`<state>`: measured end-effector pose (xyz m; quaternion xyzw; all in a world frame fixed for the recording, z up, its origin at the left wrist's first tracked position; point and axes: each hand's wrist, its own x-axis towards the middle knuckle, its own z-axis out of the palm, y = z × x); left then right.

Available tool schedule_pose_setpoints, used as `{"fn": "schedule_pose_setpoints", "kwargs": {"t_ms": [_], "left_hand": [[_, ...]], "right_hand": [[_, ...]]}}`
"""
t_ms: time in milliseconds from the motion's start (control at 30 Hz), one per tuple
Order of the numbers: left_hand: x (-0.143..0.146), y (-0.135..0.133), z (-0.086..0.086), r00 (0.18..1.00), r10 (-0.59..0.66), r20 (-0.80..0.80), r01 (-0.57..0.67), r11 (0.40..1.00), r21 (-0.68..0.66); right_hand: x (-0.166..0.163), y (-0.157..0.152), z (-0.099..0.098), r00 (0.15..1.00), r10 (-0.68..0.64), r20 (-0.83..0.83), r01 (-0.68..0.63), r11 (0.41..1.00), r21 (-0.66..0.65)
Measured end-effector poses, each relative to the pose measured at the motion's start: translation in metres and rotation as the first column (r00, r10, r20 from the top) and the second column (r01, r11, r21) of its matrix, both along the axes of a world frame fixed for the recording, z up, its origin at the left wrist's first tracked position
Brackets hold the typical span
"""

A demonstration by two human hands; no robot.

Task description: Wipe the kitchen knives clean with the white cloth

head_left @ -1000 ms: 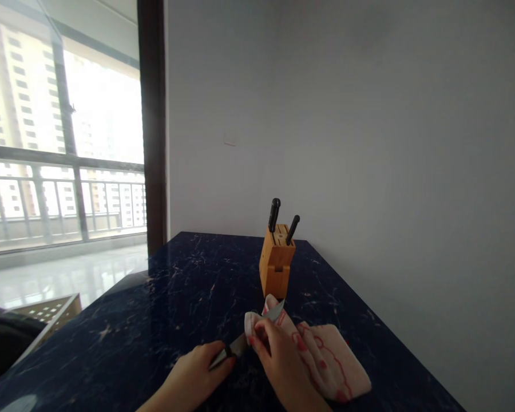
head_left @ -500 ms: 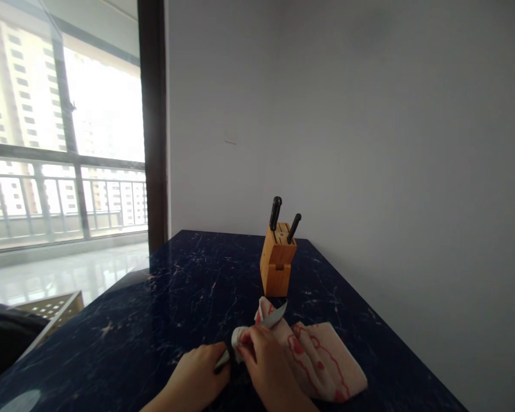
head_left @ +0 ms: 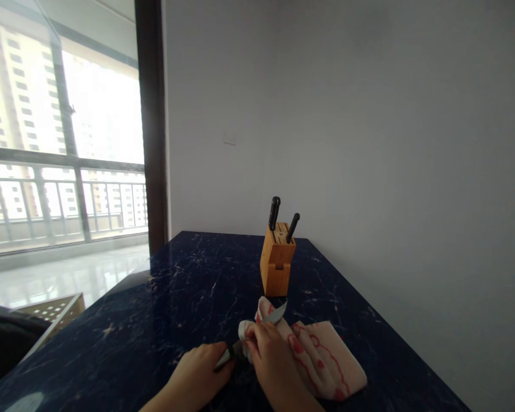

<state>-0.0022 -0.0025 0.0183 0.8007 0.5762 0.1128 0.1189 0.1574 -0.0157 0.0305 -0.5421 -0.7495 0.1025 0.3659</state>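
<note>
My left hand is closed around the dark handle of a knife, whose blade points away to the upper right. With my right hand I pinch a fold of a white and red patterned cloth around the blade. The blade's tip sticks out beyond my right fingers, over the cloth. The rest of the cloth lies spread on the table to the right of my right hand. Just beyond the cloth stands a wooden knife block with two black-handled knives in it.
The dark blue marbled table reaches back to a grey wall. A perforated beige piece and a black item are at the lower left, beside the table edge. Large windows stand at the left.
My right hand and the pinched fold of cloth have slid slightly along the blade, away from the handle. My left hand keeps its hold on the knife.
</note>
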Motion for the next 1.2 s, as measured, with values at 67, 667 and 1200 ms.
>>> {"fn": "schedule_pose_setpoints", "kwargs": {"t_ms": [67, 667, 1200], "left_hand": [[-0.0005, -0.0002, -0.0009, 1.000, -0.004, 0.004, 0.004, 1.000, 0.007], [-0.0044, 0.0039, -0.0002, 0.988, 0.021, 0.155, -0.011, 0.998, -0.063], [-0.0057, 0.0065, -0.0016, 0.977, 0.025, 0.214, -0.003, 0.995, -0.101]], "right_hand": [[0.0009, 0.0005, 0.0002, 1.000, 0.013, -0.003, -0.013, 1.000, 0.002], [0.0011, -0.0023, 0.0008, 0.996, 0.026, 0.084, -0.020, 0.997, -0.070], [0.0054, -0.0016, -0.0012, 0.998, 0.063, 0.013, -0.061, 0.995, -0.083]]}}
